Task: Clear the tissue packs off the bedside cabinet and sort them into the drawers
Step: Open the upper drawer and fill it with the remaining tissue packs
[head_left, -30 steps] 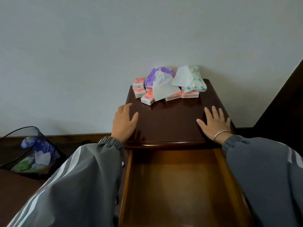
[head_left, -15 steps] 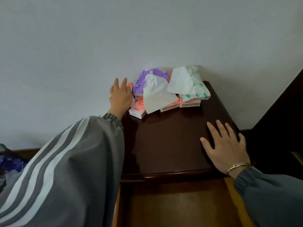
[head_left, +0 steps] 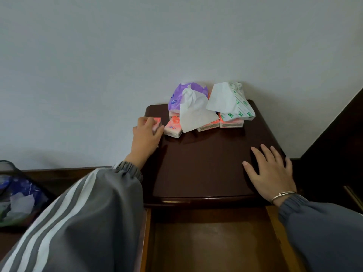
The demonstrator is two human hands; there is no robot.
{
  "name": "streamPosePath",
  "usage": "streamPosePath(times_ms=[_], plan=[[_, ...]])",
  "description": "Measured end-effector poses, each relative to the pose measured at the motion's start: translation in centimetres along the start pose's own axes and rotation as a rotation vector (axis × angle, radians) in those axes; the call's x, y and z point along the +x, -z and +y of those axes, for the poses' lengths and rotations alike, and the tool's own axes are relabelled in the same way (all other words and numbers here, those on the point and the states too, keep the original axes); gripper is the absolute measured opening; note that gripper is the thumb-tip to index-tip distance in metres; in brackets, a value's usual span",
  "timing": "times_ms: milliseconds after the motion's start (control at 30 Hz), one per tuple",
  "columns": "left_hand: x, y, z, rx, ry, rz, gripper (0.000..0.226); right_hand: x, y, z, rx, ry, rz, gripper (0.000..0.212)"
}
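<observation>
— Where is the pack we are taking?
— The small pink pack is at the back left corner of the bedside cabinet. Our left grip is curled round it, just beside another pink pack.
— And the others?
— Heaped along the cabinet's back edge: a purple pack, a green-printed pack, white tissue spilling forward.
— Our right grip?
— Flat, fingers spread, on the cabinet's front right, holding nothing. The drawer stands out below the cabinet's front edge, and a bin stands left of the cabinet.
</observation>
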State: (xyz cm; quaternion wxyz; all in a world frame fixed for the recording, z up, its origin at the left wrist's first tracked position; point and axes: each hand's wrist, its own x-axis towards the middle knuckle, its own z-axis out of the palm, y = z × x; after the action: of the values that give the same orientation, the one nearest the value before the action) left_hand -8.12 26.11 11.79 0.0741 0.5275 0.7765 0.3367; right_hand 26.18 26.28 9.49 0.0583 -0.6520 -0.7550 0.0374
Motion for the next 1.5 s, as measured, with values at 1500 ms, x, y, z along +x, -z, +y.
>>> streamPosePath(times_ms=[1500], plan=[[-6.5, -0.4, 0.3, 0.04, 0.215, 0.314, 0.035, -0.1, 2.5, -12.0, 0.383, 0.814, -0.129, 0.037]])
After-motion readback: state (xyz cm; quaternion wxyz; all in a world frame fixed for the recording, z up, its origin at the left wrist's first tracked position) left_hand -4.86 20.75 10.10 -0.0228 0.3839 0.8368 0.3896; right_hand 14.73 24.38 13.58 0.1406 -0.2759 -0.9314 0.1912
